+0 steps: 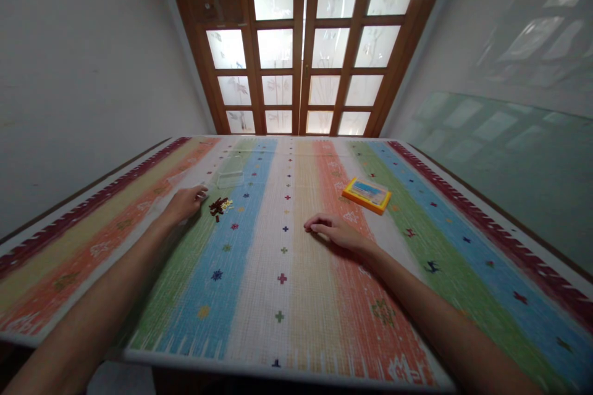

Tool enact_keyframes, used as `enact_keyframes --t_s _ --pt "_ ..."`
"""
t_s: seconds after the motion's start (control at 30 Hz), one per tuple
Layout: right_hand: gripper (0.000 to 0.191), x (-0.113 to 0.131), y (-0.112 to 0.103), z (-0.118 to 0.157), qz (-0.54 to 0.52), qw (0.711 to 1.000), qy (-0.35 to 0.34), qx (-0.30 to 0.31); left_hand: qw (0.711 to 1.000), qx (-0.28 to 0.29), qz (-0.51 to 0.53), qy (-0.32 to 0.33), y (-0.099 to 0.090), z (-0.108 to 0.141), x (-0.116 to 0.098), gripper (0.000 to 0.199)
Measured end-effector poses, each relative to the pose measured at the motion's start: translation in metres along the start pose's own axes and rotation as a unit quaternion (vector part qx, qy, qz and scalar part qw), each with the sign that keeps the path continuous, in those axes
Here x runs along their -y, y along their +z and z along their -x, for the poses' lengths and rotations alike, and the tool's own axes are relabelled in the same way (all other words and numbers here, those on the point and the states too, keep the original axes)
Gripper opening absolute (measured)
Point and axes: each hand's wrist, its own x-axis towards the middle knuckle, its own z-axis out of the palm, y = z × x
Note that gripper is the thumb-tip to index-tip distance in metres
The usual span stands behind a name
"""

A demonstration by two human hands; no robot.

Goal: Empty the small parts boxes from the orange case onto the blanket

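Fingers (200, 190) of a person's left hand (184, 203) bend loosely just beside a small pile of brown pieces (216, 205) and pale yellow pieces (227, 203), on the left half of a worktop (266, 197) spread with a striped cloth (315, 296). Whether those fingers grip anything cannot be told. Beyond the pile, toward the far edge, lies a clear plastic container (230, 179). The right hand (336, 232) lies low over the cloth right of center, fingers half curled; whether they pinch something small cannot be made out. A yellow box (367, 195) with a blue picture on top sits at an angle beyond that hand, toward the right edge. Wooden doors (303, 24) with glass panes stand past the far edge.
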Motion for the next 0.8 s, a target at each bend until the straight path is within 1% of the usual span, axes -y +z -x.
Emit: enact_keyframes --t_s 0.17,0.27,0.3,0.37,0.43,0.47,0.5,0.57,0.63,0.7,0.8 --pt "0.021 -0.001 0.001 0.000 0.003 1.000 -0.004 -0.003 1.000 -0.014 0.017 -0.004 -0.004 0.005 -0.002 0.044" --pt "0.020 -0.001 0.000 0.000 0.001 1.000 -0.005 -0.002 0.999 -0.044 0.024 -0.015 -0.012 0.007 -0.002 0.044" --pt "0.020 -0.001 0.000 0.000 0.000 1.000 -0.006 -0.002 0.998 -0.061 0.024 -0.022 -0.016 0.009 -0.002 0.044" --pt "0.020 -0.002 0.000 0.000 0.001 1.000 -0.007 -0.003 0.992 -0.114 0.036 -0.042 -0.022 0.015 -0.002 0.045" --pt "0.021 -0.002 -0.001 0.000 0.001 1.000 -0.009 -0.001 0.979 -0.179 0.071 -0.065 -0.022 0.027 -0.005 0.044" --pt "0.021 -0.002 -0.001 -0.001 0.002 1.000 -0.010 0.001 0.974 -0.196 0.088 -0.068 -0.020 0.035 -0.008 0.042" --pt "0.021 -0.002 -0.001 -0.001 0.002 1.000 -0.010 0.003 0.976 -0.186 0.094 -0.058 -0.016 0.043 -0.011 0.039" --pt "0.021 -0.003 -0.001 -0.001 0.002 1.000 -0.009 0.005 0.990 -0.110 0.090 -0.005 -0.004 0.060 -0.017 0.042" --pt "0.021 -0.003 -0.002 -0.002 0.002 1.000 -0.009 0.005 0.994 -0.059 0.074 0.047 0.010 0.072 -0.023 0.046" --pt "0.022 -0.004 -0.002 -0.002 0.000 1.000 -0.010 0.005 0.994 -0.039 0.070 0.078 0.022 0.076 -0.027 0.054" --pt "0.022 -0.004 -0.001 -0.002 0.000 1.000 -0.010 0.003 0.993 -0.020 0.077 0.083 0.034 0.068 -0.032 0.066"
